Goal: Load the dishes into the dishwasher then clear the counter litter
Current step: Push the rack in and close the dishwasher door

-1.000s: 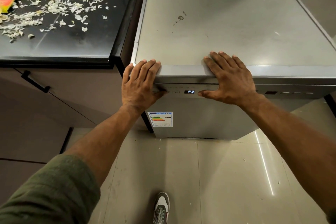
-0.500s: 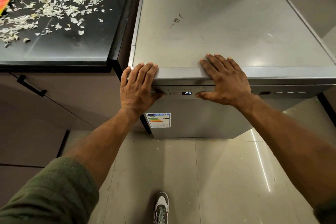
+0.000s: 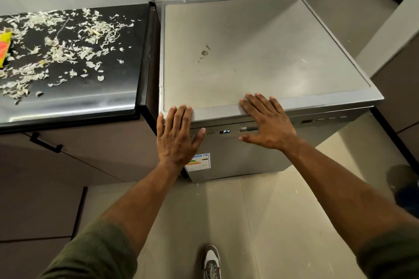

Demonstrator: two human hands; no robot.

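Dishwasher (image 3: 260, 56) stands closed, silver, just right of the black counter (image 3: 74, 99), its flat top bare but for a small dark smudge (image 3: 204, 52). Left hand (image 3: 178, 135) lies flat over the front left corner, fingers straight and together on the top edge, thumb spread down onto the control strip. Right hand (image 3: 267, 123) lies flat nearer the middle of the front edge, fingers straight on the top, thumb stretched out along the control strip just right of the lit display (image 3: 225, 131), which reads P4. Neither hand grips anything. An energy label (image 3: 199, 162) sits on the door below the left hand. Pale litter (image 3: 61, 50) is scattered across the counter, a yellow and red wrapper (image 3: 4, 48) at its left edge. One shoe (image 3: 212, 261) shows on the tiled floor (image 3: 226, 210).
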